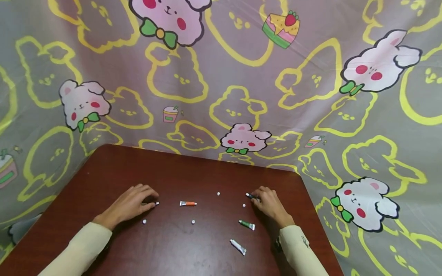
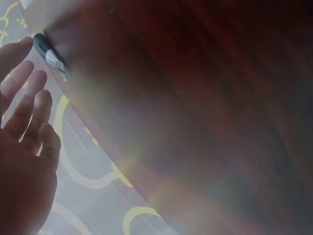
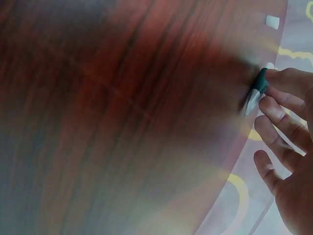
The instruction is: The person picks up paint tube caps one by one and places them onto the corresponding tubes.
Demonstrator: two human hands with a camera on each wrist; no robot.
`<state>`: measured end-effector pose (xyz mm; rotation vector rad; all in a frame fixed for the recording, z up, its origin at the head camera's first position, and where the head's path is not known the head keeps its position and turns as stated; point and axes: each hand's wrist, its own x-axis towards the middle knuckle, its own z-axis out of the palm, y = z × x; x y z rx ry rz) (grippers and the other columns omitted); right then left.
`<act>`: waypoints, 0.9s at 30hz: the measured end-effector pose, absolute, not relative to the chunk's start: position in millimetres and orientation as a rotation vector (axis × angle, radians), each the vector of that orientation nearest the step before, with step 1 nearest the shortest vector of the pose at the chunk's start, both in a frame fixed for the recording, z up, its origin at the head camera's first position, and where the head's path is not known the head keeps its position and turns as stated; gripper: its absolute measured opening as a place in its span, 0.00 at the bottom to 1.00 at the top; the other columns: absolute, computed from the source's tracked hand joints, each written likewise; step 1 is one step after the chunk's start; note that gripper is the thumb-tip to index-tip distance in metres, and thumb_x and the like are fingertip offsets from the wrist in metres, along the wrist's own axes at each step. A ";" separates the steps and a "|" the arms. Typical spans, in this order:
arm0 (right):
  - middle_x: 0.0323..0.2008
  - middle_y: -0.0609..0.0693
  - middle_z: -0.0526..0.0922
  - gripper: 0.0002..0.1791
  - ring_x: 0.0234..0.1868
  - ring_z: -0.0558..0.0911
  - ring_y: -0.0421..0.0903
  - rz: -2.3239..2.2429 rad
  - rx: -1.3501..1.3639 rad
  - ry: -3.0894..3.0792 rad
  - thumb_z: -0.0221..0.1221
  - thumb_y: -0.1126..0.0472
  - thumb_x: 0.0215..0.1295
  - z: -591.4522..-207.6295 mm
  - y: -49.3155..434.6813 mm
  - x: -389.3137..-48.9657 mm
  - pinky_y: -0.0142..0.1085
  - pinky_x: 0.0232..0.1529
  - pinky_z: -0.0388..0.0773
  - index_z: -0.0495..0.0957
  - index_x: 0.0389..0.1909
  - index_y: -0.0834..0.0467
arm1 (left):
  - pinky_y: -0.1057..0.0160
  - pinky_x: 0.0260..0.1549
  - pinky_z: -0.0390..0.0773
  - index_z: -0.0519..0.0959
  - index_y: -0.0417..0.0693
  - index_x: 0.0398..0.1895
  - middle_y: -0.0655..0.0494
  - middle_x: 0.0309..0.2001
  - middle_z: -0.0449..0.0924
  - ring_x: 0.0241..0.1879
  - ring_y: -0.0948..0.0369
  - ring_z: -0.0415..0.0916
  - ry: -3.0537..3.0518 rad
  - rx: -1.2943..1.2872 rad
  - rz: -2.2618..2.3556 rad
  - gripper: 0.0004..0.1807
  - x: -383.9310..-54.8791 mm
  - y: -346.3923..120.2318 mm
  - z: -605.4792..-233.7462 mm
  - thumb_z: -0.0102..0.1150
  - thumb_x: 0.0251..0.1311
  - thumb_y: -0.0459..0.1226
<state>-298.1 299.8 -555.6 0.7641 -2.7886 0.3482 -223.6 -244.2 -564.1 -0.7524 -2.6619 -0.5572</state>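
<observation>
At the left of the table, my left hand (image 1: 132,201) pinches a small paint tube, its white tip (image 1: 157,203) showing beyond the thumb. The left wrist view shows this tube (image 2: 49,55) as dark with a silver flat end. On the right, my right hand (image 1: 268,201) holds another dark paint tube (image 1: 253,197) between thumb and finger, white end pointing left. Its silver crimped end shows in the right wrist view, below the dark part (image 3: 261,81). A white cap (image 1: 243,205) lies just left of the right hand. Another cap (image 1: 144,221) lies below the left hand.
Between the hands lie an orange paint tube (image 1: 188,203) and white caps, one farther back (image 1: 218,193), one nearer (image 1: 193,222). A green tube (image 1: 247,225) and a whitish tube (image 1: 238,247) lie front right. Patterned cloth (image 1: 193,84) surrounds the brown table (image 1: 165,245).
</observation>
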 end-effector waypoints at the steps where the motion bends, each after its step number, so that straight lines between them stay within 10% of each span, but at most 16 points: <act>1: 0.39 0.51 0.88 0.08 0.41 0.84 0.54 0.344 0.771 -2.778 0.75 0.63 0.63 -555.4 299.5 -298.1 0.54 0.42 0.77 0.91 0.43 0.56 | 0.47 0.47 0.79 0.88 0.56 0.47 0.62 0.46 0.87 0.48 0.55 0.82 -2.665 -0.753 -0.559 0.15 -223.5 -244.2 -564.0 0.82 0.58 0.39; 27: 0.37 0.43 0.86 0.10 0.43 0.85 0.47 0.364 0.869 -2.815 0.74 0.58 0.64 -551.2 291.5 -270.3 0.47 0.45 0.74 0.90 0.46 0.51 | 0.49 0.46 0.79 0.89 0.56 0.47 0.64 0.44 0.86 0.47 0.56 0.82 -2.695 -0.828 -0.571 0.11 -226.9 -240.1 -564.0 0.78 0.63 0.38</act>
